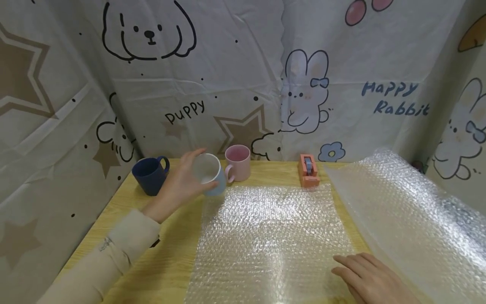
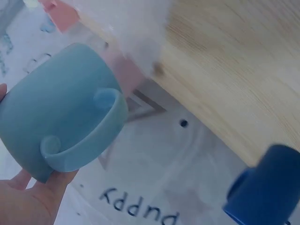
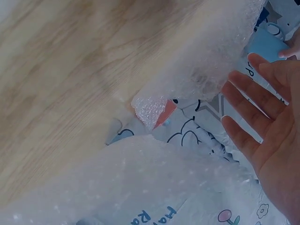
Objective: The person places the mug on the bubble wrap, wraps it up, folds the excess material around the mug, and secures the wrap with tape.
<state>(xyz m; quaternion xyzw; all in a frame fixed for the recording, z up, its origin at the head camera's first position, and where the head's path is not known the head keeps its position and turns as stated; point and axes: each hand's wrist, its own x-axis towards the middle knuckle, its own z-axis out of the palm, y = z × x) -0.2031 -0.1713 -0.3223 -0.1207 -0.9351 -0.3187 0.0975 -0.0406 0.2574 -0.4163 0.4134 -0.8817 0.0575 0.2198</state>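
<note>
My left hand [image 1: 181,181] grips a light blue mug [image 1: 215,188] between thumb and fingers, at the back left of the table. In the left wrist view the mug's handle [image 2: 89,140] points away from the palm. A pink mug [image 1: 239,164] stands just right of it, and a dark blue mug [image 1: 149,176] is to the left, partly behind my hand. My right hand [image 1: 370,276] hovers with relaxed fingers near the lower right of a flat bubble wrap sheet [image 1: 265,240]. The right wrist view shows its fingers [image 3: 248,105] spread and holding nothing.
An orange-pink tape dispenser [image 1: 309,171] stands at the back, behind the sheet's far edge. A larger piece of bubble wrap [image 1: 414,219] lies along the right side. Printed cloth [image 1: 243,63] hangs behind and beside the wooden table [image 1: 167,253].
</note>
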